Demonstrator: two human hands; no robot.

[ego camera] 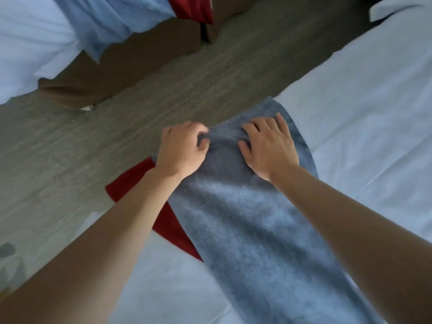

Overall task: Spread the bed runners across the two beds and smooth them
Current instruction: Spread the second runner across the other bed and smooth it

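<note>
Pinching grey runner (pixel 245 218) edge at frame centre was left hand (pixel 180 150), fingers curled into fabric; right hand (pixel 268 146) pressed flat just beside, released.

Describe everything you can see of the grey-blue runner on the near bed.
The grey-blue runner is a long strip of fluffy, towel-like cloth lying across the white bed, its rounded end at the bed's edge. It overlaps a red cloth. The left hand pinches its end with curled fingers; the right hand presses on it.
</note>
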